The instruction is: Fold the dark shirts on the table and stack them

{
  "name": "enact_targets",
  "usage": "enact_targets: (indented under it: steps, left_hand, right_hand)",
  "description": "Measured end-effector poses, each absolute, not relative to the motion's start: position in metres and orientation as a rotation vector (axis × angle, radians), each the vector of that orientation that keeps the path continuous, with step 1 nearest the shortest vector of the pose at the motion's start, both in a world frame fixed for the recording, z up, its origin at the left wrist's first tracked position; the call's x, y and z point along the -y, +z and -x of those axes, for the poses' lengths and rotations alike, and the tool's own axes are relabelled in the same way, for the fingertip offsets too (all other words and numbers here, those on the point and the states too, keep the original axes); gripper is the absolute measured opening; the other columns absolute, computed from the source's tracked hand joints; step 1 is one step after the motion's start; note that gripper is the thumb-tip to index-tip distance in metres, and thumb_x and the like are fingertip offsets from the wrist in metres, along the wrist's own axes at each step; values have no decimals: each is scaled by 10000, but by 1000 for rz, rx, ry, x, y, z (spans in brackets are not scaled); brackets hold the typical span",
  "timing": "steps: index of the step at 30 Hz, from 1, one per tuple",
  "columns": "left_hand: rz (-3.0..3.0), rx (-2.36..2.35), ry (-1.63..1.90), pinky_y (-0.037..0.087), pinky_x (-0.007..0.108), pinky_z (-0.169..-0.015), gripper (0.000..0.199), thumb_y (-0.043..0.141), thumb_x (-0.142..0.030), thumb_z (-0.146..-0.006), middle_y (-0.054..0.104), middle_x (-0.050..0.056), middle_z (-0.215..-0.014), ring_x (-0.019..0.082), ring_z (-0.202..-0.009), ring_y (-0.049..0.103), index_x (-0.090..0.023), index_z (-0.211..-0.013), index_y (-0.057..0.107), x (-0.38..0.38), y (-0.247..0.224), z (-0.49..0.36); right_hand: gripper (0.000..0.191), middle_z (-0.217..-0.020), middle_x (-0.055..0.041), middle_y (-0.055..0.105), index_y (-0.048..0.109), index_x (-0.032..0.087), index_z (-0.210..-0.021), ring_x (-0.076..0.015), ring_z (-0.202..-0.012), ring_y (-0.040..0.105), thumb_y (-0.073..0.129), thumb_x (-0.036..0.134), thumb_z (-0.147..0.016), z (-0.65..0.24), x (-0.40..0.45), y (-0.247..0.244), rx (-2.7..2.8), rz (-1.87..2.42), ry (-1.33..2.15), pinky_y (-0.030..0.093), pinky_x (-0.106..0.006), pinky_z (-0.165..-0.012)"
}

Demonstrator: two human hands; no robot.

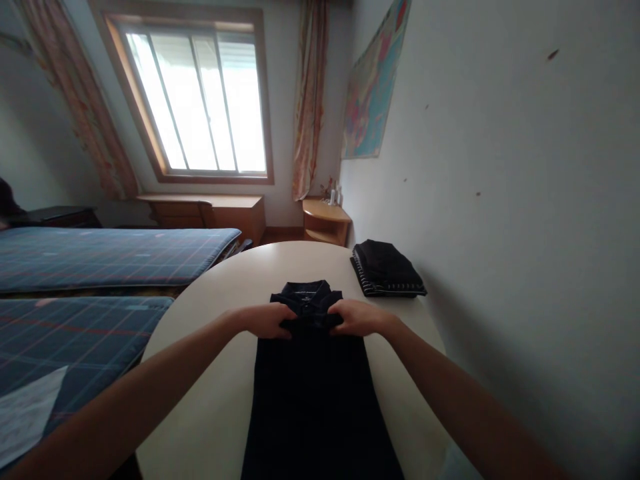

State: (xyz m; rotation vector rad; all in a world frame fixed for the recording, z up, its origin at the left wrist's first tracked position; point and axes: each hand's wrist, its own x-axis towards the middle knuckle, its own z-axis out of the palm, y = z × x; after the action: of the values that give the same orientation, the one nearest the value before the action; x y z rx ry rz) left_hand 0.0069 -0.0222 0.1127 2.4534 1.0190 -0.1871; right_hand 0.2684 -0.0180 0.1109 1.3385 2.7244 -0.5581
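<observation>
A dark collared shirt lies lengthwise on the pale round table, its collar at the far end and its body running toward me. My left hand is closed on the cloth at the left, just below the collar. At the right side my right hand grips the same shirt at matching height. Between the two hands a band of fabric is raised in a fold. The lower end of the shirt runs out of the bottom of the view.
A stack of folded dark clothes sits at the table's far right, near the white wall. Plaid-covered beds stand to the left, with a paper sheet on the nearer one. A wooden desk is under the window.
</observation>
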Motion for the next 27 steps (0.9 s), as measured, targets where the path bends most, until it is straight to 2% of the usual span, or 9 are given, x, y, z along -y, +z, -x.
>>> enact_targets:
  steps: [3, 8, 14, 17, 21, 27]
  left_hand:
    - [-2492, -1060, -58, 457, 256, -651, 141, 580, -284, -832, 696, -2, -795, 172, -697, 619, -200, -883, 681, 11, 127, -3]
    - [-2592, -1262, 124, 449, 276, -667, 178, 562, -311, -841, 697, 21, -791, 189, -721, 620, -192, -878, 688, -24, 145, -2]
    - [-2607, -1386, 197, 452, 293, -702, 173, 590, -302, -803, 697, 35, -794, 213, -771, 628, -188, -884, 692, -62, 141, -1]
    - [-2566, -1386, 192, 456, 289, -696, 202, 607, -289, -783, 715, 50, -858, 212, -791, 636, -173, -922, 695, -72, 128, -2]
    - [-2498, -1340, 170, 466, 268, -681, 232, 610, -307, -787, 725, 42, -868, 199, -790, 651, -164, -946, 699, -79, 117, 1]
    - [-2384, -1341, 347, 489, 266, -730, 375, 657, -466, -783, 728, 25, -925, 194, -829, 656, -179, -1022, 690, -90, 130, 19]
  right_hand:
    - [189, -893, -26, 749, 757, 201, -965, -174, -804, 662, 679, 284, -815, -272, 7, 129, -2841, -1326, -559, 430, -227, -674]
    - [203, -856, -50, 753, 765, 180, -991, -181, -779, 660, 619, 264, -877, -271, -22, 161, -2854, -1489, -355, 437, -237, -678]
    - [276, -1057, -90, 750, 749, 176, -1113, -222, -962, 670, 618, 209, -872, -264, -61, 164, -2761, -1558, -170, 457, -246, -800]
    - [330, -1140, -94, 733, 728, 184, -1178, -233, -1027, 662, 628, 214, -864, -259, -74, 149, -2702, -1592, -198, 464, -250, -843]
    - [335, -1126, -111, 735, 722, 146, -1184, -223, -1002, 670, 621, 200, -869, -261, -83, 134, -2683, -1547, -294, 471, -243, -833]
    - [320, -1049, -83, 752, 726, 147, -1142, -196, -919, 683, 685, 268, -848, -276, -102, 140, -2830, -1582, -539, 490, -248, -817]
